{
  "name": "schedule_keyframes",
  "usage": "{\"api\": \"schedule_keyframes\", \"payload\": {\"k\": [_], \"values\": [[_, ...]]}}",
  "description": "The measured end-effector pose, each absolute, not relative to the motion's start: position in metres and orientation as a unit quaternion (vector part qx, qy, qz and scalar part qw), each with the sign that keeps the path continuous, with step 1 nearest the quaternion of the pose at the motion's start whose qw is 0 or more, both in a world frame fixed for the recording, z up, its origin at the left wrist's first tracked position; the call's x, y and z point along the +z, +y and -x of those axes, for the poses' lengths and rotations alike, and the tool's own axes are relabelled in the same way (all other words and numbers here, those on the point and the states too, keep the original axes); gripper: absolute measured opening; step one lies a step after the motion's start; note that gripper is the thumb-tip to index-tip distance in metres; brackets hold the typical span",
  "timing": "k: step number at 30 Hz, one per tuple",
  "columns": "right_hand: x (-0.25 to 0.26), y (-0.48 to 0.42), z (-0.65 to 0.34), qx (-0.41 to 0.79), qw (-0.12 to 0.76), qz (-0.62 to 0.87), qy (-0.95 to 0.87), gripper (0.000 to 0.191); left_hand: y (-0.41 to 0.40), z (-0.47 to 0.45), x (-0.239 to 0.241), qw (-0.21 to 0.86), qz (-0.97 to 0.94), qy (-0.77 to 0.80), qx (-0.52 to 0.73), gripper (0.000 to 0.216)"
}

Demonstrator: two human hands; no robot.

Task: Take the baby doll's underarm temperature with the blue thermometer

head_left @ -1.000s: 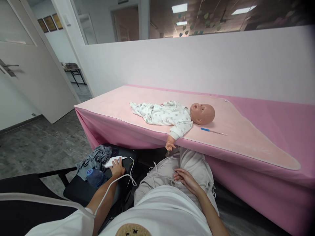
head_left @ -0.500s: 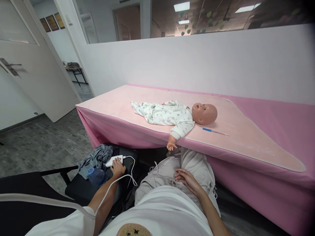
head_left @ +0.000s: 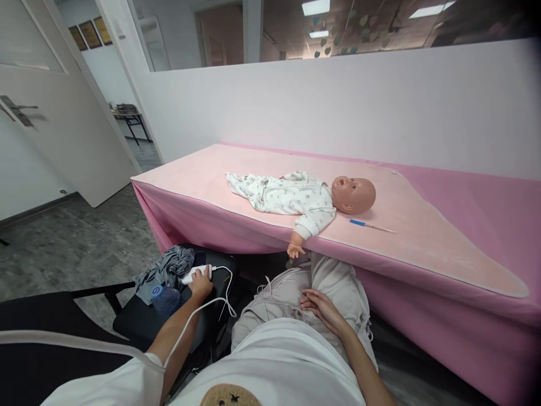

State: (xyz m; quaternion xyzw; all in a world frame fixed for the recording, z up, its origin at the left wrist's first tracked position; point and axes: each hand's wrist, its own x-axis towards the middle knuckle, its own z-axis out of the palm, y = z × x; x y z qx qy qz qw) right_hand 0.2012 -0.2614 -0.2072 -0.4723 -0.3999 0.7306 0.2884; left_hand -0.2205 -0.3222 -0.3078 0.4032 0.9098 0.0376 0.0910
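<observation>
On the chair seat at my left, my left hand has its fingers bent over a white power bank, with a white cable plugged into its right end. A bunched grey cloth and a blue-capped bottle are beside it. My right hand lies on my thigh, fingers extended and holding nothing. In front of me a baby doll in a white patterned suit lies on its back, one arm hanging over the table edge. A blue-handled thermometer-like stick lies near its head.
The table has a pink cover with a paler mat on top. Behind it stands a white wall with a window above. A black chair is at my left, and a door stands open beyond.
The fingers of my left hand have bent a little more over the power bank. My view has shifted slightly. My right hand and the doll stay put.
</observation>
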Motion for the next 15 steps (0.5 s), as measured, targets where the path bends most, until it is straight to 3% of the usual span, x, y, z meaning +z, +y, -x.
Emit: {"api": "schedule_keyframes", "payload": {"k": [15], "values": [[-0.201,-0.264,-0.199,0.730,0.295,0.468,-0.400,0.015,-0.303,0.239,-0.290,0.126,-0.406,0.905,-0.006,0.048]]}}
